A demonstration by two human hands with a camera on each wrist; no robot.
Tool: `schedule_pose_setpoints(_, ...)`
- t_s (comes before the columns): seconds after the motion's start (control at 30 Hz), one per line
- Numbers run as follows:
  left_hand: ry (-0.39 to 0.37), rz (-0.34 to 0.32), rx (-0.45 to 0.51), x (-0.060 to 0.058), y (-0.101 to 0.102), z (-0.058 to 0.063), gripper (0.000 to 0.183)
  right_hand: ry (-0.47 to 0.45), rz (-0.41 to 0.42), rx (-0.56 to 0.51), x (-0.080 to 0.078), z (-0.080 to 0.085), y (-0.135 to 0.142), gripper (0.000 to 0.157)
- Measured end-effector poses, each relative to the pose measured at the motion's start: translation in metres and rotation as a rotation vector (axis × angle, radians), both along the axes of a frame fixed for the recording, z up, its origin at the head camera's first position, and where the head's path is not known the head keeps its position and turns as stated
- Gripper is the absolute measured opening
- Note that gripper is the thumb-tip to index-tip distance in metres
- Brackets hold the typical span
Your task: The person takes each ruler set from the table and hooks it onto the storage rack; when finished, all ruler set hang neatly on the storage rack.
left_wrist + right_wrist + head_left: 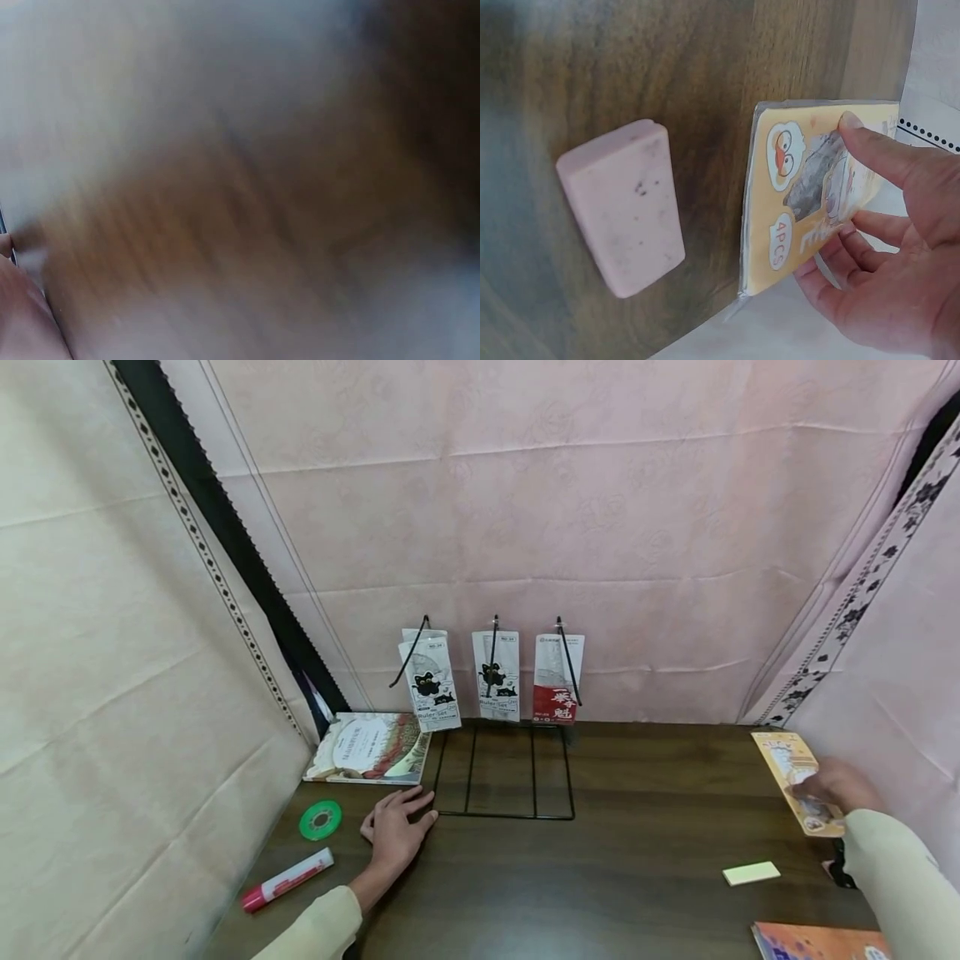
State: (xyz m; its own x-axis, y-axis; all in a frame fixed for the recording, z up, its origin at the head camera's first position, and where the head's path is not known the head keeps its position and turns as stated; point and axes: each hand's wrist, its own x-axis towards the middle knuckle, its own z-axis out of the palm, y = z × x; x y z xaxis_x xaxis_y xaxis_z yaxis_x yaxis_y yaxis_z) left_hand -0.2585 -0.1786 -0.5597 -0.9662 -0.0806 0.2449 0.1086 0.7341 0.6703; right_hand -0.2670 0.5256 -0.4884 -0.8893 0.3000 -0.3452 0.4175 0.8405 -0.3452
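My right hand [843, 789] grips a flat yellow packet [780, 195] in clear wrap, thumb on its printed front and fingers at the opposite edge. The packet shows a cartoon duck and "4PCS". In the right wrist view a pinkish eraser-like block [626, 210] lies on the wooden table beside it; from the head it looks pale yellow. My left hand [396, 833] rests on the table, fingers extended, its fingertips right at the near left corner of a black wire rack [510, 816]. The left wrist view is mostly blur, with a bit of hand [26, 315] at the edge.
Ruler packs [432, 685] hang from black hooks on the cloth-covered back wall, beside a red-and-white pack [555, 702]. To the left lie a picture book [367, 747], a green tape roll [320, 820] and a red-capped marker [288, 881]. An orange booklet [821, 941] sits front right.
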Motion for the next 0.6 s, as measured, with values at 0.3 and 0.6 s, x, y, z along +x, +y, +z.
schedule_pose_setpoints(0.3, -0.01, 0.003, 0.006, 0.0001, 0.0014, 0.0028, 0.035, 0.138, 0.002, -0.053, 0.0031, 0.0004, 0.003, 0.063)
schedule_pose_setpoints(0.6, -0.016, 0.006, 0.002, -0.0001, 0.0007, 0.0033, 0.035, 0.204, 0.015, -0.077, 0.0086, 0.0026, -0.0024, 0.078)
